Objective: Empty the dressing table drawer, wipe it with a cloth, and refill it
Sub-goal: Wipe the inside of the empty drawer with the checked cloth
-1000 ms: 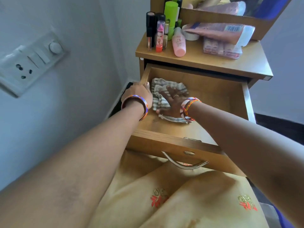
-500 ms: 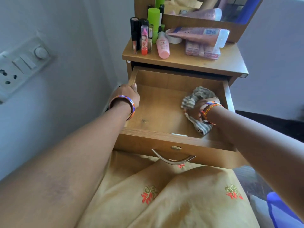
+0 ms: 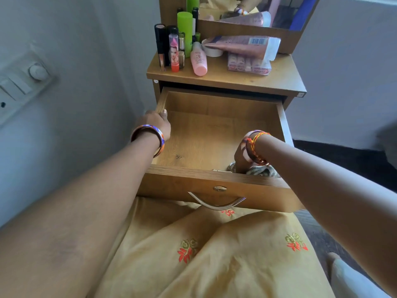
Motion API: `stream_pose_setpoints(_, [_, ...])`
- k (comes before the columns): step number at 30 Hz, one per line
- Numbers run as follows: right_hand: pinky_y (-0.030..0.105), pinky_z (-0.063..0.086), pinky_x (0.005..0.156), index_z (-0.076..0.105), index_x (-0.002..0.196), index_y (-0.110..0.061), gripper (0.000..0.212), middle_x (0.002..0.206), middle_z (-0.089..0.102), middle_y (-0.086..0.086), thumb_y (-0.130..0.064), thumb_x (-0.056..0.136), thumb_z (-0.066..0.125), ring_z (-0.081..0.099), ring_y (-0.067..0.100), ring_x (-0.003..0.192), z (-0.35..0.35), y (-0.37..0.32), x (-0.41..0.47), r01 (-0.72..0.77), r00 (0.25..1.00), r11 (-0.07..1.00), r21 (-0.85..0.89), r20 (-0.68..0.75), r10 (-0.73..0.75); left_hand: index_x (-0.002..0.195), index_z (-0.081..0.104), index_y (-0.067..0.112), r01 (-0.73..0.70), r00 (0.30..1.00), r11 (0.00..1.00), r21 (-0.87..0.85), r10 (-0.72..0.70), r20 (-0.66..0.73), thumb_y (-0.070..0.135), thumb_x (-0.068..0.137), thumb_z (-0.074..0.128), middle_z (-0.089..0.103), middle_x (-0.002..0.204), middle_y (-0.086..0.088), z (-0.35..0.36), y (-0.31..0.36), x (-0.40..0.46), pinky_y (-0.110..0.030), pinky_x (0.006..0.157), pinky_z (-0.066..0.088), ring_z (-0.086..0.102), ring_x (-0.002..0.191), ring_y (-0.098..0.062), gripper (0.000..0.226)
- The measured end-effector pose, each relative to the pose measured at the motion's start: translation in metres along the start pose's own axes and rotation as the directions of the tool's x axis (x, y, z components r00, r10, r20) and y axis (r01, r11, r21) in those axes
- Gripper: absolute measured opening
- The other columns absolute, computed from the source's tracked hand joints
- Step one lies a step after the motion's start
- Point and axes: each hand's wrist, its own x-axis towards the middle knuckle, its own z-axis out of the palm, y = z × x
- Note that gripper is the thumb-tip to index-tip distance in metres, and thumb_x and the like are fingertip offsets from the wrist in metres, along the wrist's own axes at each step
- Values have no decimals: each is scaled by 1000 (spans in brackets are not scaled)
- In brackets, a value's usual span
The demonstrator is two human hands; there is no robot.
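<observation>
Your left hand (image 3: pixel 156 123) grips the left wall of the open drawer (image 3: pixel 214 134), fingers curled over its top edge, a striped bangle (image 3: pixel 150 136) on the wrist. Your right hand (image 3: pixel 241 159) is down in the drawer's front right corner, pressed onto the checked cloth (image 3: pixel 261 171), which sits bunched against the inside of the front panel. The panel hides the fingers, so you can't tell whether they clutch the cloth or just press it. The wooden floor of the drawer shows bare apart from the cloth. Above, the counter (image 3: pixel 279 82) carries the toiletries: a green can (image 3: pixel 185 29) standing at the back, a pink bottle (image 3: pixel 199 61) lying on its side, a big pink tube (image 3: pixel 240 45) resting across a clear packet (image 3: pixel 247 66). The metal handle (image 3: pixel 217 204) hangs just above your yellow embroidered skirt (image 3: pixel 214 265).
</observation>
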Motion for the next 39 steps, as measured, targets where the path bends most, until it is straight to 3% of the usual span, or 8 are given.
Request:
stream_pose_setpoints(3, [16, 44, 52, 54, 71, -10, 17, 64, 64, 2, -18, 85, 59, 60, 6, 62, -4, 1, 22, -49, 997, 993, 111, -46, 55, 118, 52, -1, 0, 1000, 1000, -1, 0, 1, 42, 100, 23, 60, 115, -21, 1, 0, 1, -41, 86, 46, 58, 105, -36, 55])
stream_pose_setpoints(10, [19, 37, 49, 54, 64, -16, 37, 63, 56, -4, -42, 90, 51, 52, 8, 55, -49, -45, 15, 322, 943, 726, 607, -270, -192, 120, 52, -2, 15, 1000, 1000, -1, -15, 14, 40, 100, 22, 57, 122, -22, -4, 4, -1, -41, 88, 43, 55, 111, -37, 55])
stream_pose_setpoints(14, [16, 38, 41, 46, 61, -15, 35, 64, 48, -2, -32, 92, 52, 46, 10, 54, -60, -53, 4, 298, 919, 891, 343, -356, -171, 127, 49, -1, 35, 998, 999, -26, -34, 54, 42, 100, 21, 51, 132, -22, -10, 4, -2, -41, 98, 37, 49, 121, -38, 58])
stream_pose_setpoints(20, [16, 43, 58, 60, 107, -18, 17, 60, 37, -3, -20, 92, 53, 45, 10, 84, -23, -29, -3, 161, 957, 984, 77, -256, -136, 122, 51, -3, 34, 999, 998, -47, -32, 33, 41, 100, 22, 55, 127, -23, -8, 5, -5, -39, 94, 40, 51, 116, -39, 57])
stream_pose_setpoints(22, [23, 47, 78, 60, 114, -11, 25, 64, 43, -1, -18, 92, 53, 46, 12, 85, -8, -16, -3, 133, 970, 963, 232, -229, -79, 123, 51, -3, 29, 999, 998, -52, -27, 37, 41, 100, 22, 55, 126, -23, -8, 5, -6, -39, 93, 40, 52, 115, -38, 57])
stream_pose_setpoints(27, [25, 50, 79, 50, 124, -2, 71, 132, 49, 8, -55, 78, 64, 54, 29, 109, 23, 19, 2, 15, 1000, 738, 674, 2, -22, 124, 50, -1, 32, 999, 997, -69, -29, 38, 42, 100, 21, 56, 124, -21, -8, 4, -7, -40, 89, 41, 53, 112, -37, 57])
stream_pose_setpoints(32, [22, 43, 60, 63, 84, -17, 54, 79, 59, -2, -68, 83, 45, 56, 13, 72, 26, 13, 11, 52, 993, 658, 751, 32, -116, 127, 47, -2, 50, 998, 995, -88, -46, 49, 41, 101, 21, 54, 126, -21, -8, 7, -9, -38, 83, 38, 53, 114, -36, 56])
stream_pose_setpoints(39, [29, 39, 78, 57, 80, -21, 50, 78, 51, -3, -66, 87, 37, 52, 16, 81, -21, -31, 14, 301, 953, 654, 694, -186, -240, 127, 46, 0, 63, 997, 992, -105, -58, 48, 43, 100, 22, 56, 123, -20, -8, 6, -8, -37, 80, 38, 55, 111, -35, 56])
